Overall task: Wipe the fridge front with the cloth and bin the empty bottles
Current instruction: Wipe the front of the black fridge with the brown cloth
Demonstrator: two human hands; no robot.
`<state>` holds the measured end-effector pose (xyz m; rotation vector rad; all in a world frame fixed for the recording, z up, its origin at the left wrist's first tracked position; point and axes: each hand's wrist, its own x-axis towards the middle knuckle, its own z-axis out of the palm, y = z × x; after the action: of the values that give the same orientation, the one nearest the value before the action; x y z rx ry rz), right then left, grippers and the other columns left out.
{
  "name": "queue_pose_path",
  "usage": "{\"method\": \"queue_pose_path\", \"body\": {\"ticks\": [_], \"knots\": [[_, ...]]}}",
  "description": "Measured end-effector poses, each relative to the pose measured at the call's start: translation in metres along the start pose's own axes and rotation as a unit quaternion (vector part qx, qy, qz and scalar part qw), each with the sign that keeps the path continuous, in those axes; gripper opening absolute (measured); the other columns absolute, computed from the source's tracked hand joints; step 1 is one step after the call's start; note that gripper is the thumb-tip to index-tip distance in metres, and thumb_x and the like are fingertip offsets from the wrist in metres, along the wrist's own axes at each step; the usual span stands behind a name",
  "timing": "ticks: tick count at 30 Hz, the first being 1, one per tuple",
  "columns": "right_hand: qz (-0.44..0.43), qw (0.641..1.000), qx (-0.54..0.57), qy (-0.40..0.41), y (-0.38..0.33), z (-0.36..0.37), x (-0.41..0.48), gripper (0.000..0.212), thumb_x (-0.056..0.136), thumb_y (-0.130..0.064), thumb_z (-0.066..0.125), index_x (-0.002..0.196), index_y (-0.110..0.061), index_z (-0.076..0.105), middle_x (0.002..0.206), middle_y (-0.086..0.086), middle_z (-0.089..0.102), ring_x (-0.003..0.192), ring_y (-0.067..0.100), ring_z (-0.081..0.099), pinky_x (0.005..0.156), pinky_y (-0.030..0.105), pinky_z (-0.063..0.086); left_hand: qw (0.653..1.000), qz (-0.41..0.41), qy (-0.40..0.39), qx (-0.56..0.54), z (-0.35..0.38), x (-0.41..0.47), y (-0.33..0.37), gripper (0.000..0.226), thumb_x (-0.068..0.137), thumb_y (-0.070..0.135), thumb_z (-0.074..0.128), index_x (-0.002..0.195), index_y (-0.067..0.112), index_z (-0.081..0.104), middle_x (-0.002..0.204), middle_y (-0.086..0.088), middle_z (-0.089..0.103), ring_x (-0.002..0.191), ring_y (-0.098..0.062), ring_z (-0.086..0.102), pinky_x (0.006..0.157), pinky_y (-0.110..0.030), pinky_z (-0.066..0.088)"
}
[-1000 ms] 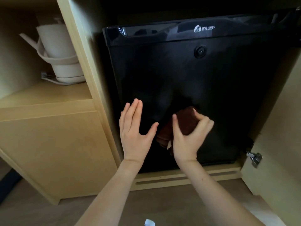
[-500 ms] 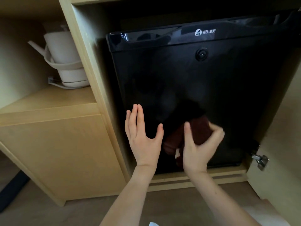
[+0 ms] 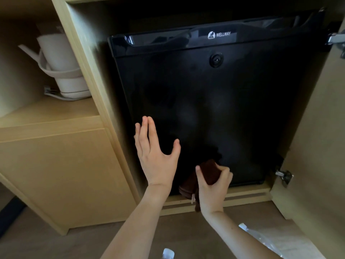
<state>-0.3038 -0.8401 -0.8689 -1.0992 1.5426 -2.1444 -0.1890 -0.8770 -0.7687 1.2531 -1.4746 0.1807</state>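
Fridge (image 3: 214,113): black glossy door, set in wooden cabinet (image 3: 61,176), faint smears mid-door. Cloth (image 3: 209,172), dark brown, bunched, pressed on door low near bottom edge. Our right hand (image 3: 212,186) closed around cloth; left hand (image 3: 155,156) flat, fingers spread, holding nothing, just left of cloth, on or just off door, cannot tell. We judge wiping step in hand, low area; next move calls for strokes up over smears. Bottle (image 3: 169,253) cap near, on floor; kettle (image 3: 59,66) on shelf far left.
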Motion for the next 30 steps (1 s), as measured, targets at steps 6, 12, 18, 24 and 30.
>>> {"method": "queue_pose_path", "body": {"ticks": [6,12,18,24,30], "knots": [[-0.163,0.983,0.060,0.065,-0.096,0.025,0.060,0.040,0.081,-0.032,0.081,0.108,-0.030,0.052,0.111,-0.002,0.045,0.101,0.000,0.056,0.083,0.006,0.045,0.999,0.030,0.016,0.010,0.000,0.000,-0.008,0.088,0.086,0.037,0.071,0.155,0.018,0.020,0.161,0.003,0.020,0.151,-0.013,0.008,0.121,-0.043,0.020],[-0.192,0.977,0.045,0.079,-0.104,0.038,0.089,0.036,0.082,-0.029,0.081,0.107,-0.021,0.055,0.108,-0.016,0.040,0.099,-0.002,0.057,0.081,0.006,0.045,0.999,0.036,0.021,0.010,0.001,0.000,-0.010,0.090,0.085,0.037,0.072,0.155,0.019,0.020,0.160,0.003,0.021,0.150,-0.014,0.009,0.122,-0.034,0.016],[-0.068,0.997,-0.011,0.044,-0.026,-0.009,0.041,0.035,0.083,-0.026,0.079,0.101,-0.032,0.050,0.109,-0.014,0.041,0.097,-0.001,0.058,0.082,0.025,0.057,1.000,0.006,0.002,-0.006,-0.004,-0.001,0.000,0.091,0.084,0.033,0.074,0.156,0.020,0.018,0.161,0.005,0.019,0.151,-0.012,0.007,0.119,-0.051,0.024],[-0.160,0.985,-0.002,0.066,-0.081,-0.009,0.073,0.037,0.079,-0.022,0.083,0.107,-0.024,0.058,0.109,-0.002,0.045,0.100,-0.007,0.055,0.080,0.004,0.045,0.991,0.133,0.027,-0.010,-0.008,0.019,0.025,0.069,0.090,0.029,0.065,0.150,0.015,0.034,0.154,0.000,0.038,0.148,-0.017,0.024,0.122,-0.048,0.013],[-0.209,0.975,0.024,0.076,-0.122,0.012,0.125,0.037,0.080,-0.027,0.082,0.108,-0.019,0.059,0.108,-0.012,0.042,0.099,-0.004,0.056,0.081,0.005,0.044,0.984,0.177,0.007,0.021,0.008,0.042,0.048,0.073,0.087,0.033,0.066,0.151,0.018,0.034,0.157,0.001,0.033,0.150,-0.018,0.015,0.123,-0.038,0.005]]}}
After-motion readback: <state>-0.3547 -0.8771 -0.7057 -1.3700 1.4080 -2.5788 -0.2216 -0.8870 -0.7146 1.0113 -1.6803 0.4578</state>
